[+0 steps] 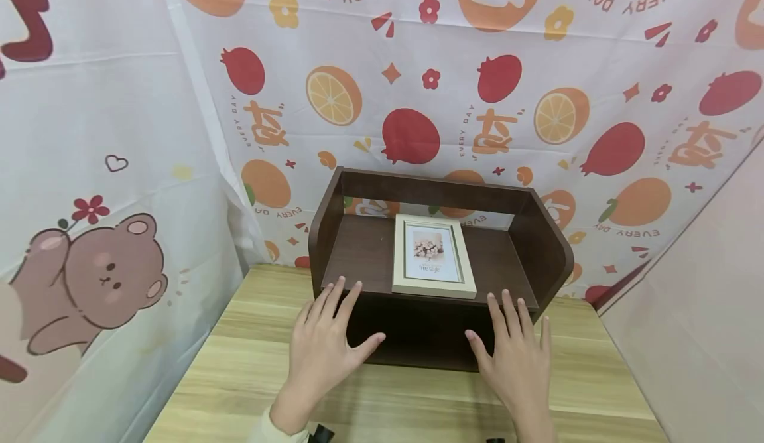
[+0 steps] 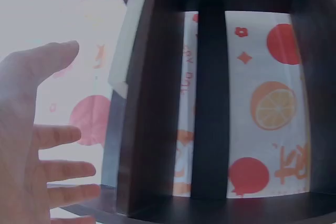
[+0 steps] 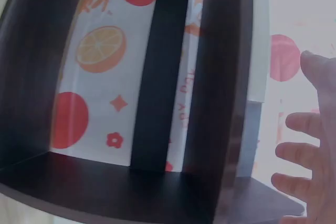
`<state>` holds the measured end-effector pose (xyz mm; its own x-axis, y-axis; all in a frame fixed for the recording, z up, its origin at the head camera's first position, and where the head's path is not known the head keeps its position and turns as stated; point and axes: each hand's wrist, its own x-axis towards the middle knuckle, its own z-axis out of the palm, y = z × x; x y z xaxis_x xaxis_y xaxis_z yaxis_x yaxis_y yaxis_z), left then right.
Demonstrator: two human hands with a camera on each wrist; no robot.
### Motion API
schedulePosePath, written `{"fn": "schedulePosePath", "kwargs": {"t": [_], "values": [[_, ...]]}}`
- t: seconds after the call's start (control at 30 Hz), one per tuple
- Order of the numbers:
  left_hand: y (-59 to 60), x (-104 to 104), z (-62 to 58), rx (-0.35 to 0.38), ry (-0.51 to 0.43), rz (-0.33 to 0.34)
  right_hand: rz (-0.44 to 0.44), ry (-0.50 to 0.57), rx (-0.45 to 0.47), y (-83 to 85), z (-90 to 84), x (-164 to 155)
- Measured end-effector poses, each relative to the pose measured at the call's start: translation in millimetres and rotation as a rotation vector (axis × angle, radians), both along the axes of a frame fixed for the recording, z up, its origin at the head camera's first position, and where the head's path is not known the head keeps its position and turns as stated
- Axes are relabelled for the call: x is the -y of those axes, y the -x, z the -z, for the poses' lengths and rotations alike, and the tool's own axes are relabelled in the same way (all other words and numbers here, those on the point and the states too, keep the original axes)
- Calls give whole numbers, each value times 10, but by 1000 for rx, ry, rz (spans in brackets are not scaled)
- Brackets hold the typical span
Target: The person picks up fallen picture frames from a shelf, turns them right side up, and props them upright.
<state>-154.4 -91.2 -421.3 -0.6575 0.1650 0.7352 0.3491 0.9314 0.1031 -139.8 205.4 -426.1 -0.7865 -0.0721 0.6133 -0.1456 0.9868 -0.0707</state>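
A cream picture frame [image 1: 464, 257] with a flower print lies flat, face up, on the upper board of a dark brown two-tier desk shelf [image 1: 364, 244]. It sits near the middle, its near end at the board's front edge. My left hand [image 1: 322, 343], fingers spread, is before the shelf's left front. On the other side my right hand [image 1: 518, 357] is spread before the right front. Both hands hold nothing. In the left wrist view the frame's edge [image 2: 130, 38] shows above the board, as does its side [image 3: 259, 40] in the right wrist view.
The shelf stands on a light wood-grain table [image 1: 239, 363]. Behind it hangs a white cloth [image 1: 370, 38] printed with fruit, seen through the shelf's open back. A bear-print cloth [image 1: 119, 184] hangs at the left, and a plain pale panel [image 1: 698, 297] stands at the right.
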Motion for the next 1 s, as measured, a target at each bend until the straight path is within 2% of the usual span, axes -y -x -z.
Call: {"fn": "schedulePosePath", "kwargs": {"t": [0.17, 0.3, 0.5, 0.6, 0.77, 0.87, 1.0], "values": [[112, -25, -155, -34, -29, 61, -39, 1, -55, 123, -132, 4], [203, -58, -287, 9, -67, 119, -58, 19, -58, 237, -235, -6], [403, -139, -409, 196, -149, 173, -37, 105, 57, 432, -399, 0], [600, -170, -444, 327, -202, 199, -20, 169, 145, 575, -463, 44], [807, -265, -443, 522, -279, 211, -17, 242, 295, 716, -506, 67], [919, -301, -421, 576, -302, 203, -25, 259, 341, 793, -495, 66], [1034, -345, -395, 597, -286, 198, -43, 258, 369, 872, -453, 33]]}}
